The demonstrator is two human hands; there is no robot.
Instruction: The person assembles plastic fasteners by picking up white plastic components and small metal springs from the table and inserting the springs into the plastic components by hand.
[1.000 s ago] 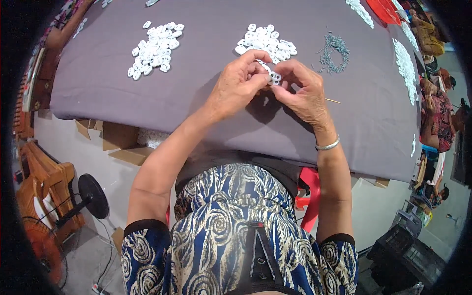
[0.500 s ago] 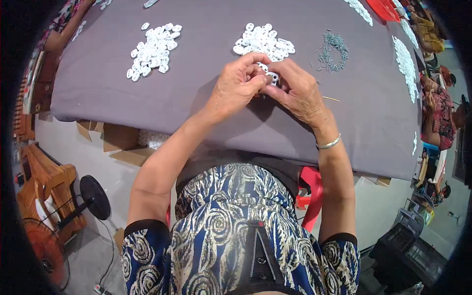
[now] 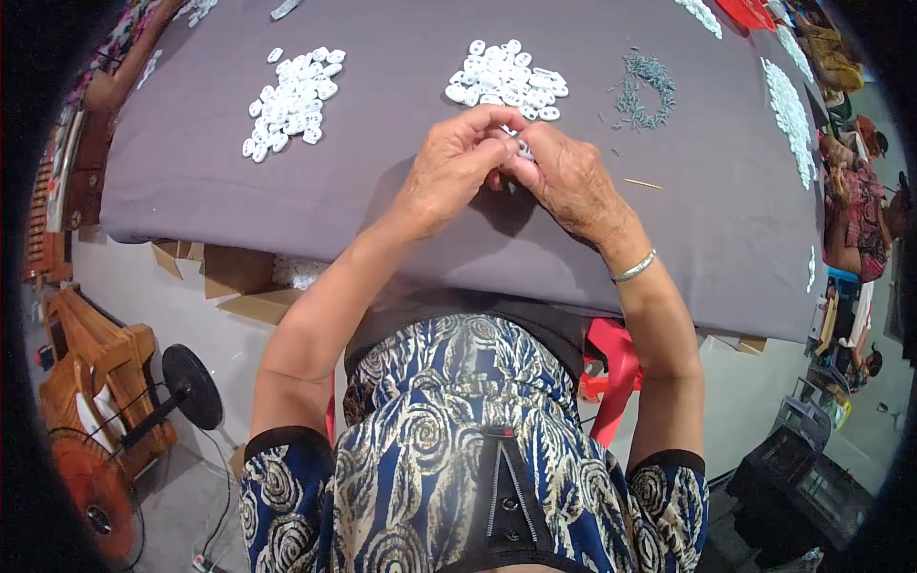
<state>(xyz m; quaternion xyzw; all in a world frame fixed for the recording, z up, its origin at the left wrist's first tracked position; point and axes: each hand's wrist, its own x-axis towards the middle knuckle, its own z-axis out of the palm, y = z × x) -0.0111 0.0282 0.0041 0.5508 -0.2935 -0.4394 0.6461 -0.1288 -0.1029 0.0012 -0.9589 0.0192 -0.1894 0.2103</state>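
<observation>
Above the grey tablecloth my left hand (image 3: 457, 164) and my right hand (image 3: 565, 174) meet fingertip to fingertip. Pinched between them is a small white plastic part (image 3: 522, 146), mostly covered by my fingers. Just beyond my hands lies a pile of small white oval plastic parts with holes (image 3: 501, 74). A second pile of like white parts (image 3: 294, 103) spreads to the left. Right of my hands sits a heap of small grey-green pins or screws (image 3: 646, 91), and a thin gold-coloured stick (image 3: 643, 183) lies nearer my right wrist.
The grey tablecloth (image 3: 353, 191) covers the wide table. More small white pieces (image 3: 787, 119) line its right side, near a red container (image 3: 747, 13). Under the front edge stands an open cardboard box (image 3: 239, 272). A fan (image 3: 95, 506) stands low left, a red chair (image 3: 611, 368) behind me.
Both hands have closed further around the white part, which shows less now. My right wrist has turned slightly. The whole view has shifted a little.
</observation>
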